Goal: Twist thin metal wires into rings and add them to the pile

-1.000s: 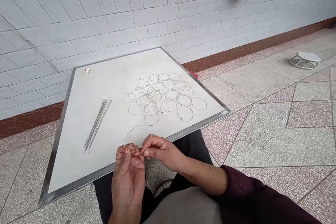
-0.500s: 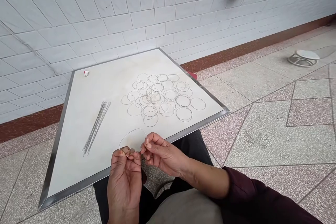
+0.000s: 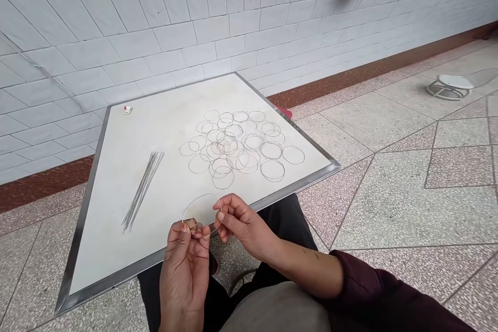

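Between my hands, above the near edge of the table, is a thin wire ring [image 3: 202, 195]. My left hand [image 3: 185, 259] pinches its left side between thumb and fingers. On the ring's right side, my right hand [image 3: 241, 223] has its thumb and fingertips closed on the wire. Fingers hide part of the ring's lower edge. Farther back, many wire rings [image 3: 272, 160] lie spread and overlapping on the white table [image 3: 105, 176]. A bundle of straight wires [image 3: 143, 192] lies slantwise to the left of my hands.
A small white and red object [image 3: 128, 109] sits near the table's far left corner. Metal trim [image 3: 116, 273] edges the tabletop. A white tiled wall [image 3: 155, 36] stands behind it. To the right, a low round stool [image 3: 450, 86] is on the stone floor.
Both hands and the held ring have shifted slightly; the left hand moved a little right. My right fingers have moved slightly up along the ring's side. The rings and wires on the table stay put.
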The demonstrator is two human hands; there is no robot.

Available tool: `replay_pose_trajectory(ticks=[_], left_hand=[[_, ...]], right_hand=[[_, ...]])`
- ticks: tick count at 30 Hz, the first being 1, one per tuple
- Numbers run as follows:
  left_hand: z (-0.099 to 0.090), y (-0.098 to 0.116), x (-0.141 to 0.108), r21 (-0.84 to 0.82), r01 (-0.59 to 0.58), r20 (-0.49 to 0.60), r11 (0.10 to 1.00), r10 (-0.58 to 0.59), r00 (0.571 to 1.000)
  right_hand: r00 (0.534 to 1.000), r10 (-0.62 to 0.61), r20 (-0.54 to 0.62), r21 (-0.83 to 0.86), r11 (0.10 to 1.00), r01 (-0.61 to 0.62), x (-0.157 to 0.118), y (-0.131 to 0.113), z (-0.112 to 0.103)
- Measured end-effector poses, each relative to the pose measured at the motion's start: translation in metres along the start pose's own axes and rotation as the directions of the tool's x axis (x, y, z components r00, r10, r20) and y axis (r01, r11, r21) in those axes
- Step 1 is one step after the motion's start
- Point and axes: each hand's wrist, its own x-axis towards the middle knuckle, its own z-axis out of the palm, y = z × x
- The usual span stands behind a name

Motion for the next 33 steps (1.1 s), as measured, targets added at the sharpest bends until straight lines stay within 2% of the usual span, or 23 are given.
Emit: replay_pose_trajectory(ticks=[6, 12, 18, 24, 33], left_hand=[[0.0, 0.0, -0.002, 0.035, 0.015, 0.044, 0.999, -0.016, 0.999], [-0.002, -0.002, -0.001, 0.056, 0.03, 0.044, 0.998, -0.032, 0.999], [-0.003, -0.002, -0.003, 0.098, 0.023, 0.064, 0.995, -0.029, 0.998], [-0.003, -0.004, -0.001, 0.103, 0.03, 0.037, 0.994, -0.034, 0.999], [-0.003, -0.002, -0.005, 0.127, 0.042, 0.109, 0.991, -0.056, 0.993]], right_hand=[[0.998, -0.068, -0.016, -0.235, 0.97, 0.063, -0.003, 0.002, -0.006], [0.997, -0.056, -0.047, -0.403, 0.915, 0.033, -0.007, -0.003, -0.007], [0.998, -0.048, -0.05, -0.486, 0.874, 0.018, -0.004, -0.006, -0.01], [0.999, -0.03, -0.028, -0.57, 0.822, 0.009, -0.004, -0.004, -0.014], [0.998, -0.003, -0.057, -0.559, 0.829, -0.029, -0.003, -0.011, -0.011]])
